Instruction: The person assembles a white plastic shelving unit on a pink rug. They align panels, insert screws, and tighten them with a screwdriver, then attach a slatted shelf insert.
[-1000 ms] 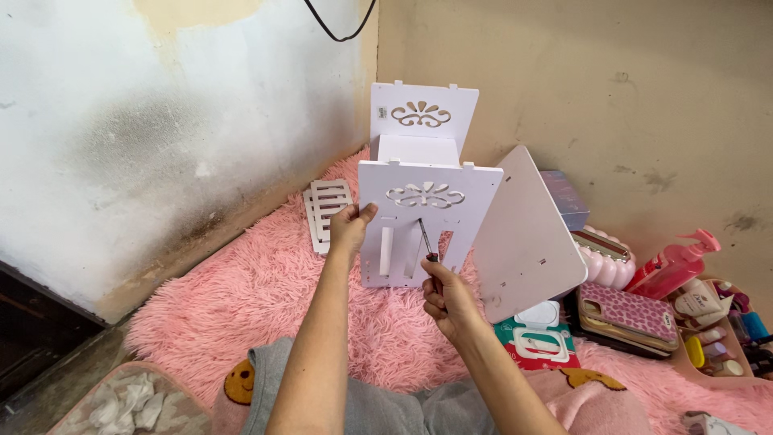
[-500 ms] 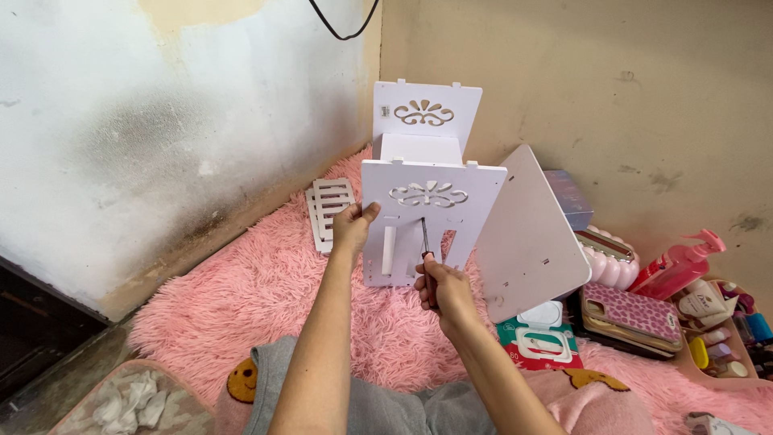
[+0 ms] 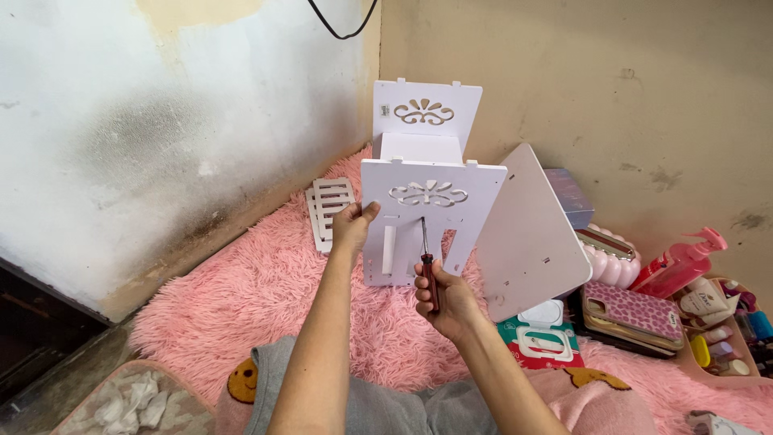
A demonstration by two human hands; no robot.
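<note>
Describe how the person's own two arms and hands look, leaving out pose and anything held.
Both forearms are bare, with no sleeves in view. The left hand and right hand wear no gloves; no rings, watch or bracelets show. The fingers are uncovered, the nails short and unpainted as far as can be seen.

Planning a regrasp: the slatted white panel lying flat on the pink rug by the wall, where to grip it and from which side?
Take the slatted white panel by a long side rail, fingers coming from above, since it lies flat on the pink rug. Its open slots let fingers hook a rail. Come from the near left side: the white shelf unit, held by the left hand, crowds its right edge.
</note>
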